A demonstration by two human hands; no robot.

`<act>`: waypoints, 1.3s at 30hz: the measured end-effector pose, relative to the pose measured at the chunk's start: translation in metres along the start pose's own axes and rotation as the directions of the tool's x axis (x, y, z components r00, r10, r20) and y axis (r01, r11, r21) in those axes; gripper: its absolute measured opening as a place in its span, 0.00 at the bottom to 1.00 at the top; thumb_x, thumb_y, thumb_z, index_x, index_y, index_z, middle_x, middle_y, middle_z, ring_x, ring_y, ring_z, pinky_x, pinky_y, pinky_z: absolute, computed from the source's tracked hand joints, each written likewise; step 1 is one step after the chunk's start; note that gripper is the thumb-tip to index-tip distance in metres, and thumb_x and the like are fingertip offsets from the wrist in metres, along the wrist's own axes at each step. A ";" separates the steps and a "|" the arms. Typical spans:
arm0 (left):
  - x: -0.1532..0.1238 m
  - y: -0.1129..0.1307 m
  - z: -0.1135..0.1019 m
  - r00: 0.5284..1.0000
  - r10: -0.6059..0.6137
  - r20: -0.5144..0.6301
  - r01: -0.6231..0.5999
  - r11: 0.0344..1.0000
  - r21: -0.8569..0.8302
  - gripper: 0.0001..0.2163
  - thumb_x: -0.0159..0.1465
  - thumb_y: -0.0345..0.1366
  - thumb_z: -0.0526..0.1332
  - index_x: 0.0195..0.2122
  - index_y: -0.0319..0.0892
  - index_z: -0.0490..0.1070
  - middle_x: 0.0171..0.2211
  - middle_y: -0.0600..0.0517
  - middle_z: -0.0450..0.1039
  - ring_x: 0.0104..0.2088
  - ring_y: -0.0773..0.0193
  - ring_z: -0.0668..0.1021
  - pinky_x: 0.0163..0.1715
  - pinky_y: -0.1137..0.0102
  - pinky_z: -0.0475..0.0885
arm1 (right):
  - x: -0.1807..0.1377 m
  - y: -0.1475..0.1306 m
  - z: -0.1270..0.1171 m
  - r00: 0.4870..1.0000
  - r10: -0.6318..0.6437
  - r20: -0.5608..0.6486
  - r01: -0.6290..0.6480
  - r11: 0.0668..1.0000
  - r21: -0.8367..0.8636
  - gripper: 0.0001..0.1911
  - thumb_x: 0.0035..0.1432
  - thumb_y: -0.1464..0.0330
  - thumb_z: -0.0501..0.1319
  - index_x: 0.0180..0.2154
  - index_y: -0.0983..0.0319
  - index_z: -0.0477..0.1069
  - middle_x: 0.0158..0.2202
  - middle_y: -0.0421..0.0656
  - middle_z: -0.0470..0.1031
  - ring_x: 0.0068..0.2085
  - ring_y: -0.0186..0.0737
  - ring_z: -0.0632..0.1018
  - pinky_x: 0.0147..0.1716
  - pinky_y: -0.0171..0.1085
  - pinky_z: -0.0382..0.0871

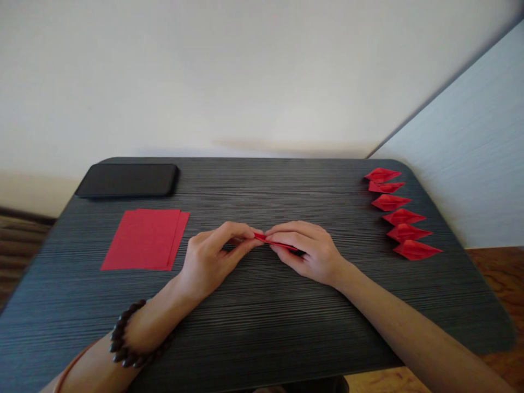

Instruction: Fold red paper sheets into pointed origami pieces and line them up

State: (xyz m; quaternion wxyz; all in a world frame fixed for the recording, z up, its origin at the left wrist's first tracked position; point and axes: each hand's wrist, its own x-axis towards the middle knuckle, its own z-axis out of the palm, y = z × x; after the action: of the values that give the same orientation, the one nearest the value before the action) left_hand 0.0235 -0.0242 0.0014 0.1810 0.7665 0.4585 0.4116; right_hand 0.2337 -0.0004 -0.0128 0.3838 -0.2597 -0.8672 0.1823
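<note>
A narrow piece of folded red paper (281,245) is held between my two hands over the middle of the table. My left hand (216,254) pinches its left end between thumb and fingertips. Around the right part of the paper, my right hand (305,248) is closed, with the thumb below and the fingers above, hiding much of it. Left of my left hand lies a small stack of flat red paper squares (143,240), slightly fanned. Several folded red paper boats (398,203) form a column along the table's right side.
A black smartphone (129,180) lies at the back left of the dark wood-grain table (262,333). Behind the table rises a pale wall (245,76), and a light panel (483,147) stands on the right.
</note>
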 end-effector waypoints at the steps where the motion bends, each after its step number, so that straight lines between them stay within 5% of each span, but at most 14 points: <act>1: 0.000 0.000 0.000 1.000 0.008 -0.007 -0.008 1.000 0.006 0.06 0.59 0.33 0.65 0.35 0.42 0.70 0.32 0.54 0.80 0.31 0.67 0.82 0.29 0.77 0.77 | 0.000 0.000 0.000 1.000 0.001 -0.004 -0.001 1.000 0.002 0.11 0.58 0.74 0.60 0.44 0.59 0.70 0.43 0.43 0.78 0.40 0.35 0.78 0.40 0.36 0.73; 17: 0.007 -0.002 -0.005 0.992 0.097 0.079 -0.097 0.995 -0.011 0.02 0.61 0.29 0.62 0.34 0.41 0.73 0.35 0.52 0.79 0.36 0.66 0.80 0.39 0.72 0.75 | 0.001 -0.001 -0.002 0.999 -0.028 -0.018 0.027 0.996 -0.088 0.11 0.58 0.75 0.59 0.43 0.59 0.71 0.42 0.43 0.78 0.40 0.35 0.79 0.37 0.36 0.72; 25: 0.006 0.002 -0.002 0.986 -0.160 0.053 0.167 0.971 -0.171 0.01 0.59 0.32 0.64 0.31 0.42 0.74 0.31 0.53 0.77 0.33 0.65 0.79 0.34 0.71 0.77 | 0.004 -0.004 -0.002 0.998 0.039 -0.041 -0.039 0.999 -0.006 0.08 0.58 0.74 0.59 0.41 0.61 0.72 0.36 0.42 0.80 0.36 0.35 0.79 0.37 0.36 0.71; 30: 0.004 0.001 0.001 0.942 -0.333 0.050 0.330 0.882 -0.336 0.09 0.54 0.33 0.68 0.36 0.40 0.71 0.31 0.52 0.78 0.30 0.65 0.81 0.31 0.73 0.79 | 0.003 -0.005 -0.001 0.997 0.056 -0.047 -0.055 0.998 0.036 0.07 0.58 0.73 0.60 0.40 0.61 0.72 0.35 0.41 0.79 0.35 0.34 0.79 0.36 0.35 0.71; 39: 0.003 0.001 0.001 0.963 -0.263 0.057 0.267 0.902 -0.339 0.01 0.59 0.31 0.64 0.32 0.40 0.73 0.34 0.51 0.80 0.25 0.68 0.80 0.26 0.75 0.79 | 0.004 -0.008 -0.003 0.977 0.210 -0.033 -0.206 0.974 0.096 0.08 0.58 0.71 0.60 0.41 0.60 0.72 0.36 0.41 0.79 0.33 0.34 0.78 0.35 0.34 0.71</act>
State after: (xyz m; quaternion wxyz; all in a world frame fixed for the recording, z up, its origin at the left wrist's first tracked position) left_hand 0.0256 -0.0223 0.0031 0.3683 0.6556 0.4786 0.4532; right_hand 0.2310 -0.0046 -0.0048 0.3927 -0.3352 -0.8175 0.2554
